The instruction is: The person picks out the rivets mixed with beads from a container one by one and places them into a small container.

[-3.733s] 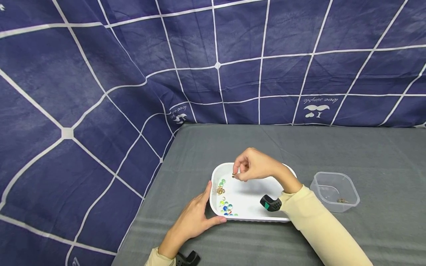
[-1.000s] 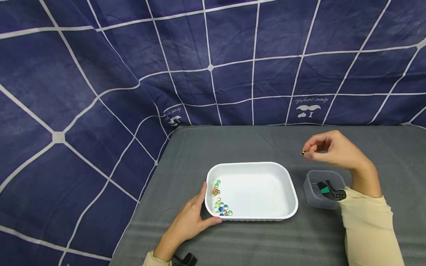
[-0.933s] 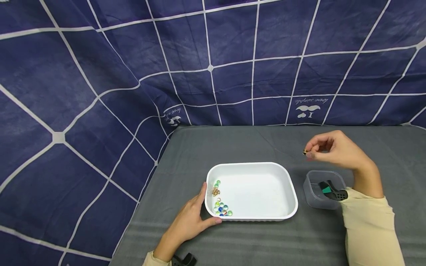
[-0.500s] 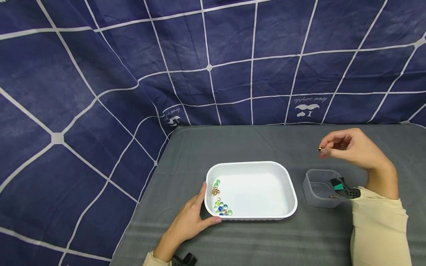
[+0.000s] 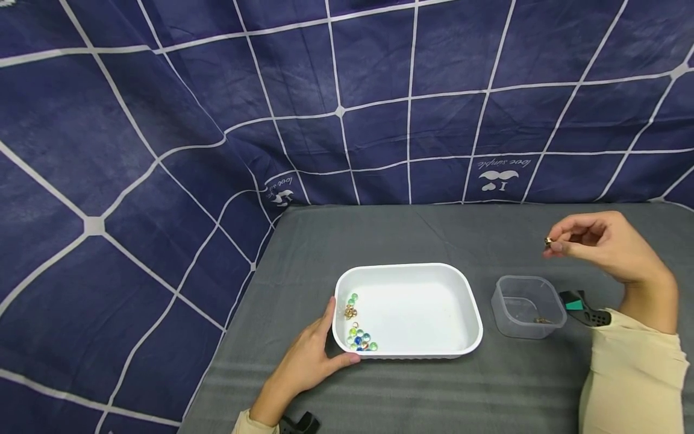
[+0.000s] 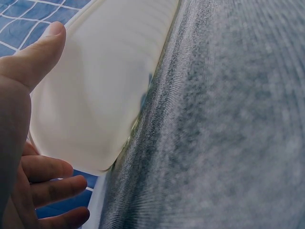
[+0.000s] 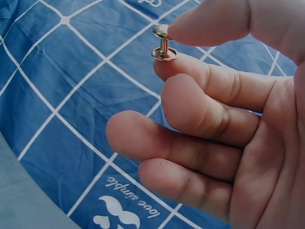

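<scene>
My right hand [image 5: 612,247] is raised above and behind the clear plastic box [image 5: 528,328], pinching a small gold stud [image 5: 548,242] between thumb and forefinger. Close up in the right wrist view, the stud [image 7: 164,45] shows two round flat ends joined by a short post. My left hand [image 5: 309,355] rests against the left end of the white tray [image 5: 423,354], thumb at its front edge and fingers along its side. Glass marbles [image 5: 359,340] and a cluster of gold pieces [image 5: 350,312] lie in the tray's left part. Small gold pieces [image 5: 542,320] sit inside the box.
The grey cloth [image 5: 379,229] covers the table, with the plastic box to the right of the tray. A blue curtain [image 5: 379,138] with white lines hangs behind and along the left side.
From over the tray, my right hand has moved right with the gold stud pinched, passing behind the box and continuing further right. My left hand has stayed on the tray.
</scene>
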{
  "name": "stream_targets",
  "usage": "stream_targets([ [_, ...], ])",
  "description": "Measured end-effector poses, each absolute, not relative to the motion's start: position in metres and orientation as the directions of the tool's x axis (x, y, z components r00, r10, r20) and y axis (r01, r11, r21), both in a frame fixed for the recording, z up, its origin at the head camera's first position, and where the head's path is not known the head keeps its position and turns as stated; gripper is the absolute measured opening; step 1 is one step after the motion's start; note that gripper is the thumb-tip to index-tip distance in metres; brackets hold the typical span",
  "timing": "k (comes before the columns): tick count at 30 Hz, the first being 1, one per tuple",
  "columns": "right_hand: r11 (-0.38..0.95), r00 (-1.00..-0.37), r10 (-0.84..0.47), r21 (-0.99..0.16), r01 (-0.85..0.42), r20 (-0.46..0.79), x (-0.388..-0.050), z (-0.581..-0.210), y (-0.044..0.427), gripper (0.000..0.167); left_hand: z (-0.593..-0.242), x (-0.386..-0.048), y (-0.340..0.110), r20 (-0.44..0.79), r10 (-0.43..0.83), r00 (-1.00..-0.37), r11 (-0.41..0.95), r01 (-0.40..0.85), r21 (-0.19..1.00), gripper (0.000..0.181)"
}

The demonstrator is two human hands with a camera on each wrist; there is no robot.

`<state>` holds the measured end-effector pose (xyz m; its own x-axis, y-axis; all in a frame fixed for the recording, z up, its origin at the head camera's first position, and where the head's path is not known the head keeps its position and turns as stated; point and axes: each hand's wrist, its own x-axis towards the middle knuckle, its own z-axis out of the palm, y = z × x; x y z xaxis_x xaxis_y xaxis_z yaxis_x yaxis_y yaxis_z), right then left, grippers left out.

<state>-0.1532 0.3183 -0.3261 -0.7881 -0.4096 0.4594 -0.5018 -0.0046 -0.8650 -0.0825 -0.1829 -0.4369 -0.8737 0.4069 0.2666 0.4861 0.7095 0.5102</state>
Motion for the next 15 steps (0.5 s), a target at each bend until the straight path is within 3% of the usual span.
stream_targets([
  [5,-0.072,-0.765,-0.413,-0.855,-0.514,0.494,-0.1521,-0.3300,0.3235,0.040,-0.4371,-0.0822,-0.1836,0.271,0.408,-0.872,0.711,0.490,0.504,0.111],
  [15,-0.036,-0.792,-0.300,-0.836,-0.547,0.531,-0.1488,-0.3297,0.3244,0.038,-0.4370,-0.0824,-0.1833,0.260,0.398,-0.880,0.711,0.475,0.519,0.111],
])
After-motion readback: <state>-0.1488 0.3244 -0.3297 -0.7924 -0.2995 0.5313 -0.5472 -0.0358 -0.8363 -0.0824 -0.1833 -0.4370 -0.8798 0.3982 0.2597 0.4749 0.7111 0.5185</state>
